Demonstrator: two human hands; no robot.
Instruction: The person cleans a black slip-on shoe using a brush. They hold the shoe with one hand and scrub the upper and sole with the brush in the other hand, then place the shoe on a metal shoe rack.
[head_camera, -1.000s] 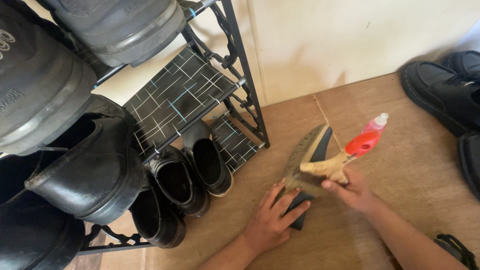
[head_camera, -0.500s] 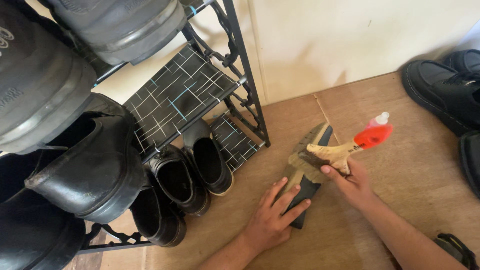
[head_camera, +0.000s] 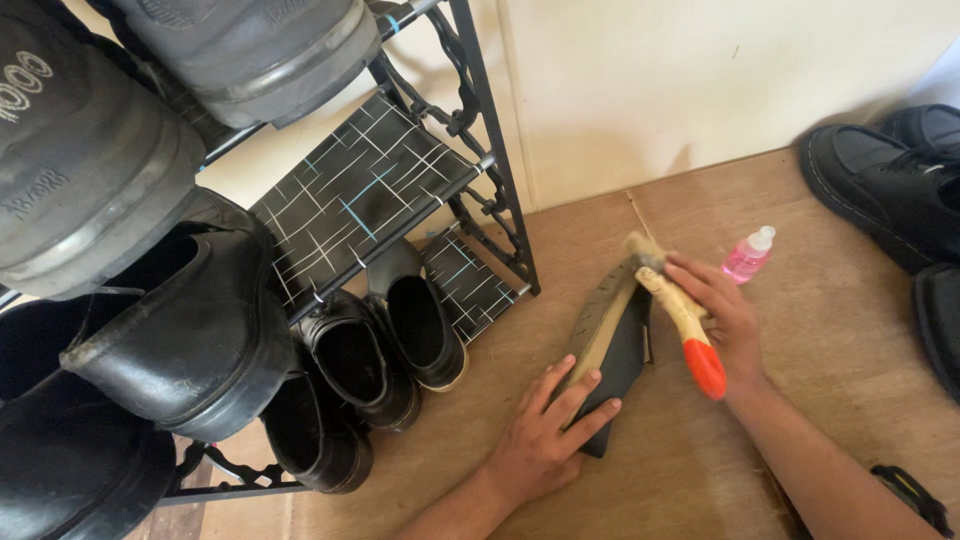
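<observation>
Both hands are working at lower centre of the frame: the left hand (head_camera: 545, 440) is pressing flat, fingers spread, on a black shoe (head_camera: 615, 365) lying on its side on the wooden floor (head_camera: 850, 330), while the right hand (head_camera: 725, 320) is gripping a wooden brush (head_camera: 680, 315) with an orange-red handle tip against the sole. Filling the left of the frame, a black metal shoe rack (head_camera: 480, 150) is carrying dark shoes, and a small pink bottle (head_camera: 748, 256) is standing just right of the right hand.

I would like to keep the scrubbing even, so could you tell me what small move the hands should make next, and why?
Probably draw the brush down along the sole's edge. The right hand has its head at the far tip of the shoe, which stands on its side, and the left hand braces the near end, so the length between looks unbrushed.
</observation>
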